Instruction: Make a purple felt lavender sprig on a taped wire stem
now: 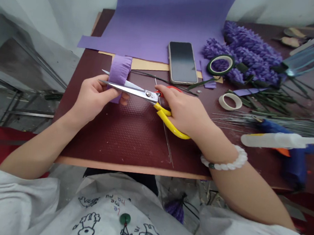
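Purple crepe paper strip [119,70], folded into a thick band, pinched in left hand [93,97], above the near-left part of the maroon work board [121,140]. Yellow-handled scissors [147,95] gripped in right hand [182,112], blades slightly apart with the band between them, tips reaching past the left hand. Both hands closed around what they hold. Further off: smartphone [183,62] on purple paper sheet [155,27], far centre; purple paper flower spikes [243,53], far right; hot glue gun [292,154], near right.
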### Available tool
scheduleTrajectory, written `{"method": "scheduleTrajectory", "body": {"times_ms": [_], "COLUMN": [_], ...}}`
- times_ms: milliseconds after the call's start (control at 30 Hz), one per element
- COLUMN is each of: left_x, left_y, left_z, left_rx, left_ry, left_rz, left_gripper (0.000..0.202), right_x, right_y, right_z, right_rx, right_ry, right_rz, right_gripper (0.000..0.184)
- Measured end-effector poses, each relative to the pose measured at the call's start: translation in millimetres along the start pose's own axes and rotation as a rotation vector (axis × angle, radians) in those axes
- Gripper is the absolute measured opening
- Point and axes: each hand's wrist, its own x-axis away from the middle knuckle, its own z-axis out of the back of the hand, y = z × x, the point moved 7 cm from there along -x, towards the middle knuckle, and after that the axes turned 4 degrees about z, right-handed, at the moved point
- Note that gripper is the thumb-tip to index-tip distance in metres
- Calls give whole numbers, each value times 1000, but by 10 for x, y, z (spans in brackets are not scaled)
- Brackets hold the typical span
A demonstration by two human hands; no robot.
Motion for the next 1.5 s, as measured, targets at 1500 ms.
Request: {"method": "scheduleTrajectory", "body": {"times_ms": [1500], "left_x": [10], "left_y": [73], "left_z": [-7], "left_rx": [-26], "left_ry": [10], "left_rz": [-40], "left_gripper": [2], "right_x": [-29], "right_y": [-29], "right_z": [-40], "right_rx": [-48], "right_ry": [3], "right_rz": [-13], "right_gripper": [55]}}
